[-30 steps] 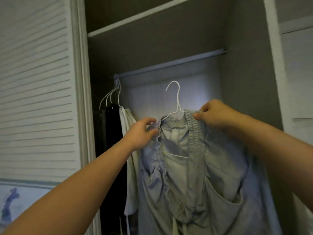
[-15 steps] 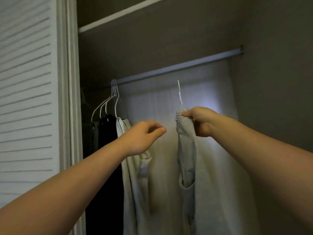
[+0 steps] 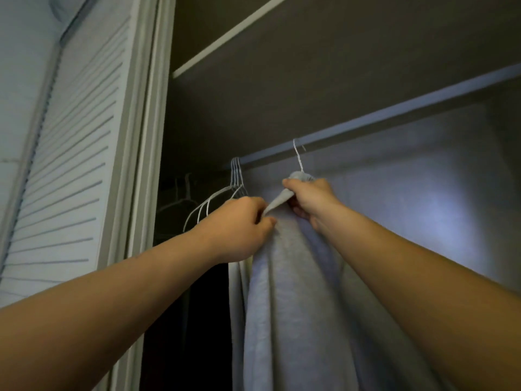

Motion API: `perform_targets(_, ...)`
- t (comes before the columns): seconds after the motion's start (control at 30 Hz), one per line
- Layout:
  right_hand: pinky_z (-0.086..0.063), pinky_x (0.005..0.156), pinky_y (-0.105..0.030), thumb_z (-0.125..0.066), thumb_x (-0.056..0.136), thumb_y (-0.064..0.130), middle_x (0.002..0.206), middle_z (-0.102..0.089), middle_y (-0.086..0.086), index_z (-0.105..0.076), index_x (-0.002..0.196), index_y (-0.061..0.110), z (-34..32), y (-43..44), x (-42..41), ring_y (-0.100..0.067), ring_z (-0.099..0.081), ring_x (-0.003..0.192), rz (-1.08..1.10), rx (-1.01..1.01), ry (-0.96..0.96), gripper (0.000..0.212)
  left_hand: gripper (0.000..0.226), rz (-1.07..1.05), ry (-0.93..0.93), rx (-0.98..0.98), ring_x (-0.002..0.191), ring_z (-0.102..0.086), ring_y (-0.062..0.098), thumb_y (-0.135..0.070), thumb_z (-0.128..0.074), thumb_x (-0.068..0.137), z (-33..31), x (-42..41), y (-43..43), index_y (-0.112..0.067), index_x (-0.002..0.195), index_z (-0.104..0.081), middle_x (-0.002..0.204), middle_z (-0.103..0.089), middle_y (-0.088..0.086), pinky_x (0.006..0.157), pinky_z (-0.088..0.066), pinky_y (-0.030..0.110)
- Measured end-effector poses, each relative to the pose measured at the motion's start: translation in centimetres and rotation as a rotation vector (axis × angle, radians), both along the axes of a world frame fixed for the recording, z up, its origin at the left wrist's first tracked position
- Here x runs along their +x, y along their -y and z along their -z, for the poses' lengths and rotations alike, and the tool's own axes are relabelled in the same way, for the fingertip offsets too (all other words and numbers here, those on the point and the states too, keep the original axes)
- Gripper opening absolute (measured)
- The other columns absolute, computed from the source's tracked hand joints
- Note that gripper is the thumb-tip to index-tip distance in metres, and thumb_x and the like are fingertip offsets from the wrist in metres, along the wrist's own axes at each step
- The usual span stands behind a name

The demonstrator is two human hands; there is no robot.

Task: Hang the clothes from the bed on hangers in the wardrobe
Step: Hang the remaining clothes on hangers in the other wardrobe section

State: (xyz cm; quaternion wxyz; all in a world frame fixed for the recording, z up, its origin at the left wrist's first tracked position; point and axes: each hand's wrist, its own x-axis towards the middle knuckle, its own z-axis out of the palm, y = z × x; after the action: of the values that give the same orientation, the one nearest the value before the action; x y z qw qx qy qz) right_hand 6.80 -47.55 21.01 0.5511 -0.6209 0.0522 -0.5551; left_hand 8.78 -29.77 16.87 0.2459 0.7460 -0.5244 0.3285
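A pale grey-blue garment [image 3: 293,292] hangs from a thin white wire hanger [image 3: 298,158] whose hook sits over the wardrobe rail [image 3: 394,115]. My right hand [image 3: 310,201] grips the top of the garment just under the hook. My left hand [image 3: 239,230] pinches a fold of the same cloth a little lower and to the left. Most of the hanger is hidden under the fabric.
Several white wire hangers [image 3: 225,193] hang bunched on the rail to the left, with a pale garment [image 3: 239,277] and dark clothes [image 3: 203,306] below them. A white louvred door [image 3: 70,165] stands at the left. A shelf edge [image 3: 239,32] runs above the rail.
The hanger's hook has gone up onto the rail. My left hand has moved right and taken hold of the garment. The view has tilted upward and closer.
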Motion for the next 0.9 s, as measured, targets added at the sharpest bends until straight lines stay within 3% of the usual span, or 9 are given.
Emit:
perform_targets(0.13, -0.054, 0.066, -0.032, -0.075, 0.080, 0.025, 0.082, -0.065, -0.006, -0.062, 0.082, 0.016, -3.5, 0.5, 3.5, -0.017, -0.063, 0.074, -0.011, -0.054, 0.053, 0.016, 0.019, -0.170, 0.080, -0.030, 0.076, -0.062, 0.015, -0.037, -0.045, 0.102, -2.6, 2.1, 0.8, -0.024, 0.104, -0.058, 0.088, -0.062, -0.001, 0.075, -0.056, 0.041)
perform_targets(0.27, -0.054, 0.068, -0.034, -0.073, 0.082, 0.020, 0.093, -0.065, -0.010, -0.060, 0.100, 0.013, -6.2, 0.9, 6.7, -0.020, -0.063, 0.081, -0.112, -0.068, 0.074, 0.023, 0.019, -0.322, 0.123, -0.009, 0.081, -0.061, 0.015, -0.038, -0.042, 0.103, -4.5, 4.1, 1.7, -0.024, 0.106, -0.054, 0.093, -0.059, -0.001, 0.078, -0.055, 0.040)
perform_targets(0.37, -0.056, 0.085, -0.041, -0.075, 0.079, 0.020, 0.101, -0.066, -0.013, -0.057, 0.095, 0.013, -7.1, 1.3, 9.0, -0.026, -0.064, 0.093, -0.119, -0.066, 0.065, 0.025, 0.020, -0.343, 0.087, -0.005, 0.080, -0.062, 0.017, -0.037, -0.044, 0.102, -5.6, 5.6, 2.5, -0.022, 0.107, -0.055, 0.092, -0.061, 0.000, 0.079, -0.056, 0.042)
perform_targets(0.47, -0.055, 0.079, -0.039, -0.074, 0.078, 0.018, 0.096, -0.066, -0.016, -0.056, 0.082, 0.013, -7.4, 1.7, 10.8, -0.028, -0.065, 0.089, -0.139, -0.069, 0.020, 0.019, 0.020, -0.353, 0.061, -0.012, 0.079, -0.062, 0.018, -0.037, -0.045, 0.101, -6.1, 6.7, 3.4, -0.021, 0.103, -0.057, 0.089, -0.061, 0.001, 0.079, -0.055, 0.044)
perform_targets(0.6, -0.050, 0.059, -0.033, -0.069, 0.082, 0.009, 0.088, -0.062, -0.020, -0.055, 0.093, 0.003, -6.6, 1.7, 12.4, -0.032, -0.063, 0.080, -0.149, -0.076, -0.061, 0.018, 0.023, -0.477, 0.135, 0.045, 0.083, -0.057, 0.020, -0.042, -0.044, 0.099, -6.0, 7.8, 3.8, -0.024, 0.095, -0.057, 0.088, -0.059, -0.001, 0.090, -0.048, 0.048)
perform_targets(0.67, -0.047, 0.053, -0.031, -0.067, 0.082, 0.007, 0.082, -0.059, -0.019, -0.053, 0.088, 0.002, -6.2, 1.5, 13.2, -0.031, -0.062, 0.076, -0.144, -0.091, -0.091, 0.016, 0.024, -0.528, 0.184, 0.059, 0.085, -0.055, 0.020, -0.044, -0.043, 0.098, -5.8, 8.2, 3.8, -0.024, 0.091, -0.055, 0.087, -0.057, -0.002, 0.092, -0.044, 0.047)
perform_targets(0.77, -0.056, 0.066, -0.040, -0.069, 0.079, 0.008, 0.091, -0.065, -0.022, -0.057, 0.096, -0.001, -5.8, 1.5, 14.5, -0.035, -0.067, 0.083, -0.155, -0.093, -0.113, 0.023, 0.023, -0.577, 0.220, 0.086, 0.091, -0.048, 0.021, -0.045, -0.043, 0.098, -5.6, 8.3, 3.8, -0.024, 0.090, -0.049, 0.091, -0.051, -0.002, 0.092, -0.040, 0.046)
perform_targets(0.9, -0.056, 0.085, -0.051, -0.069, 0.083, 0.011, 0.101, -0.063, -0.020, -0.048, 0.093, 0.009, -5.8, 1.8, 15.4, -0.035, -0.066, 0.093, -0.183, -0.107, -0.125, 0.024, 0.032, -0.610, 0.241, 0.121, 0.112, -0.049, 0.025, -0.045, -0.043, 0.097, -5.2, 8.6, 3.8, -0.021, 0.116, -0.055, 0.111, -0.051, 0.004, 0.098, -0.039, 0.046)
